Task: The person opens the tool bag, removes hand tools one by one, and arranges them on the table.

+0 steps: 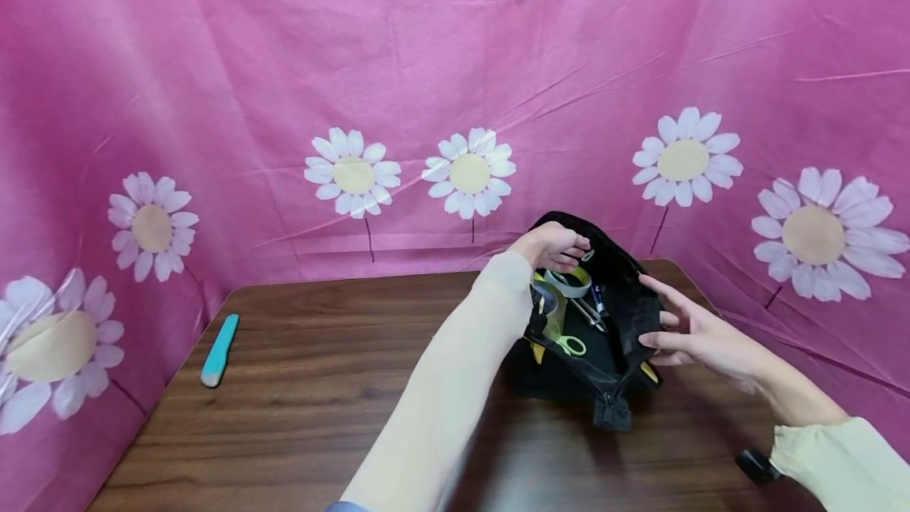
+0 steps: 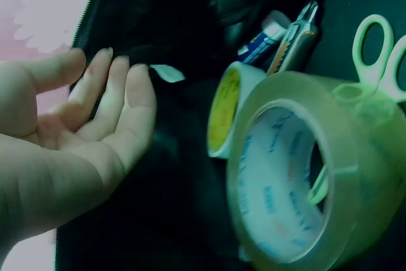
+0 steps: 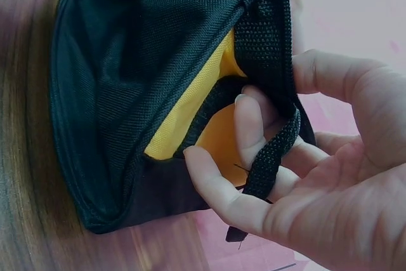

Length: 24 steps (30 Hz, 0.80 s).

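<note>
A black tool bag (image 1: 569, 378) stands unzipped on the right of the table. Over its far side, my left hand (image 1: 556, 247) reaches in with fingers loosely bent and holding nothing. In the left wrist view its fingertips are beside a small white tag (image 2: 167, 73) on the dark lining. My right hand (image 3: 342, 157) grips the bag's side edge, fingers by a black strap (image 3: 273, 157) and a yellow-lined pocket (image 3: 190, 106). Inside lie a clear packing tape roll (image 2: 368, 176), a smaller tape roll (image 2: 227, 109), green scissors (image 2: 374, 61), a utility knife (image 2: 297, 42) and a blue-and-white tube (image 2: 263, 41).
Far to the left on the brown wooden table (image 1: 320, 362) lies a slim teal object (image 1: 222, 346) with a greyish end. A pink cloth (image 1: 426, 46) with white daisies hangs behind and at both sides of the table.
</note>
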Each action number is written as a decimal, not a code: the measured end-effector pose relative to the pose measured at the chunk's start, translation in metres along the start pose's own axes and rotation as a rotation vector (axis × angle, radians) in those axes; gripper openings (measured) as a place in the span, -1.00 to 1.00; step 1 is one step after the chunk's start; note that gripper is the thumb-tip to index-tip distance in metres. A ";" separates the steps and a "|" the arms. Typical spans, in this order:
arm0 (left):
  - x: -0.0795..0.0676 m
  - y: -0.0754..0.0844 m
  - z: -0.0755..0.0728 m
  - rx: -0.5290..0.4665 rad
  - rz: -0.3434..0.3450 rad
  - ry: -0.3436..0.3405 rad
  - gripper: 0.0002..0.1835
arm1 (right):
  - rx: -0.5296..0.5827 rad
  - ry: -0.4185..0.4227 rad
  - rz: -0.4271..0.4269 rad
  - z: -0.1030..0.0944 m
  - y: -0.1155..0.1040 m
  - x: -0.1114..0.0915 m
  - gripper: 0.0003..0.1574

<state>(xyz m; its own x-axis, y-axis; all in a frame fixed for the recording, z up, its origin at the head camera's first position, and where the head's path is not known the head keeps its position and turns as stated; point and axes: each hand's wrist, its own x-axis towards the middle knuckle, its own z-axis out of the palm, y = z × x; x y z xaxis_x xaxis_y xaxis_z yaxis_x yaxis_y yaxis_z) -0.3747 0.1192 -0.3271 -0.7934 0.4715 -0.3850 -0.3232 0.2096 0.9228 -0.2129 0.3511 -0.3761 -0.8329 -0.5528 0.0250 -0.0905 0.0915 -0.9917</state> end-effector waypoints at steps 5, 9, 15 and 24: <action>0.012 -0.017 0.006 -0.095 0.061 0.122 -0.67 | -0.016 0.021 0.030 0.003 0.000 0.001 0.08; 0.015 -0.025 0.010 -0.106 0.096 0.219 -0.67 | -0.034 0.045 0.065 0.006 -0.002 0.001 0.09; 0.018 -0.031 0.008 -0.064 0.084 0.351 -0.89 | -0.043 0.030 0.059 0.006 -0.001 -0.001 0.08; 0.040 -0.038 -0.001 0.165 0.020 0.409 -0.84 | -0.011 -0.007 0.030 0.006 0.001 -0.003 0.07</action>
<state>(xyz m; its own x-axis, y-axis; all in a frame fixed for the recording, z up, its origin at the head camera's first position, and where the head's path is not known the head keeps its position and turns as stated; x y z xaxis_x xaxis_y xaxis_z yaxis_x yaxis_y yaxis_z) -0.3944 0.1293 -0.3772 -0.9483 0.1056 -0.2993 -0.2455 0.3534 0.9027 -0.2071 0.3480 -0.3778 -0.8315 -0.5555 -0.0054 -0.0716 0.1168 -0.9906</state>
